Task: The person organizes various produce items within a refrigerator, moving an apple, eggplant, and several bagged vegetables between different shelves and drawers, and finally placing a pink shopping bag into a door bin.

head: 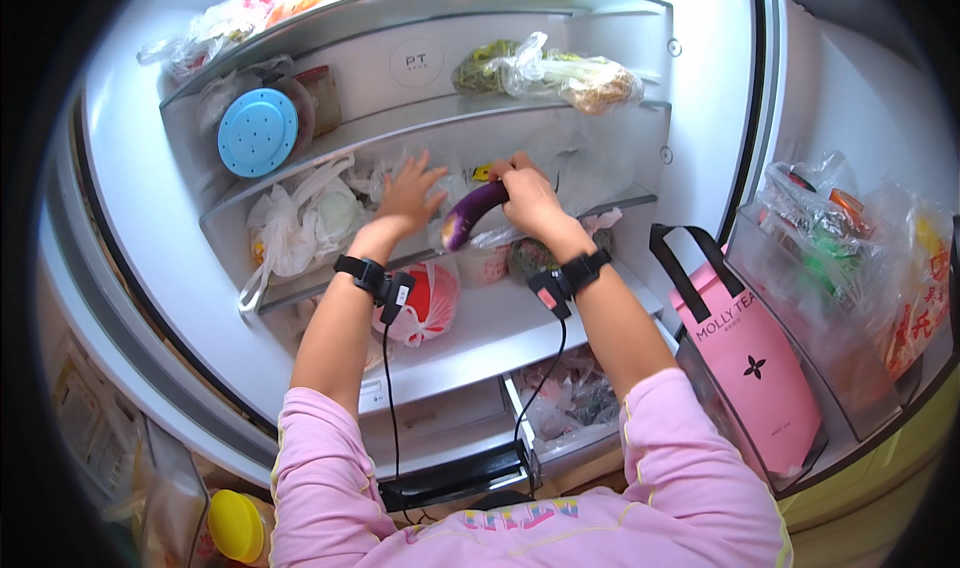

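Note:
A purple eggplant (pixel 474 212), pale at its lower end, is held by my right hand (pixel 529 193) in front of the middle shelf of an open refrigerator. My left hand (pixel 411 197) is spread and holds nothing, a little to the left of the eggplant. White plastic bags (pixel 304 219) with contents I cannot make out sit on the shelf beside it. Behind the hands, clear plastic and a small yellow item (pixel 481 172) show in part. Under the wrists, a red item in a tied plastic bag (pixel 420 305) rests on the lowest level.
Bagged leafy vegetables (pixel 555 73) and a container with a light blue lid (pixel 257 132) occupy the upper shelf. A pink bag (pixel 757 365) stands in the right door rack, near full plastic bags (pixel 840 238). Below, a drawer (pixel 574 403) is pulled out; a yellow-lidded jar (pixel 236 524) is lower left.

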`<action>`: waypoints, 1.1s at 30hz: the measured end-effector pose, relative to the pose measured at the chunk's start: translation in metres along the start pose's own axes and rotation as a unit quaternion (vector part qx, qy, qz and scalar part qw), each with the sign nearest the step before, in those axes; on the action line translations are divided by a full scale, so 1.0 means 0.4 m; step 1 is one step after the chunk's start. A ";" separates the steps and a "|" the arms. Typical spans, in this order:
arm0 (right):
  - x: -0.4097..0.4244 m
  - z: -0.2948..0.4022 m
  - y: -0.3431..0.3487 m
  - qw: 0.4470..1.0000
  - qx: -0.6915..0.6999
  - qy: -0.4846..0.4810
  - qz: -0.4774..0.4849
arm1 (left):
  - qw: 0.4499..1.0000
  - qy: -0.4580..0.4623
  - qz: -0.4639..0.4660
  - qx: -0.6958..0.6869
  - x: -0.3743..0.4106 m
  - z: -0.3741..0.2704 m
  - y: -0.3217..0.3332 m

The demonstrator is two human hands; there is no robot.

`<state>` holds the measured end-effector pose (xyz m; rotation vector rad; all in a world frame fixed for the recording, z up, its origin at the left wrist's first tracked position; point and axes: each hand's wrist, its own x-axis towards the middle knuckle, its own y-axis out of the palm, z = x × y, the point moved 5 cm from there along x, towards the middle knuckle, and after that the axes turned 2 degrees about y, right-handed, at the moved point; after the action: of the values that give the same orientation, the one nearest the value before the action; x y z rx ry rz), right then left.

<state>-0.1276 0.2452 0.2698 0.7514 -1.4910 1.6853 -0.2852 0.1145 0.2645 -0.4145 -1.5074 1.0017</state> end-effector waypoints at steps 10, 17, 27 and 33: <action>-0.084 0.034 -0.211 0.978 0.136 0.103 -0.122 | 0.950 -0.078 0.278 0.116 -0.002 -0.027 0.012; -0.072 0.121 -0.242 0.953 0.244 0.117 -0.133 | 0.753 0.006 -0.044 -0.657 -0.109 -0.202 -0.096; 0.269 0.074 -0.400 0.971 -0.204 0.064 -0.105 | 0.476 -0.163 -0.210 -0.838 -0.439 -0.210 -0.168; 0.356 -0.225 -0.303 0.891 -0.278 0.306 0.188 | 0.498 -0.203 -0.198 -0.820 -0.503 -0.237 -0.147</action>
<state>-0.0994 0.3605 0.4399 -0.3779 -1.5741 1.4329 -0.1359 -0.0365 0.1758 -1.0733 -2.4590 -1.1793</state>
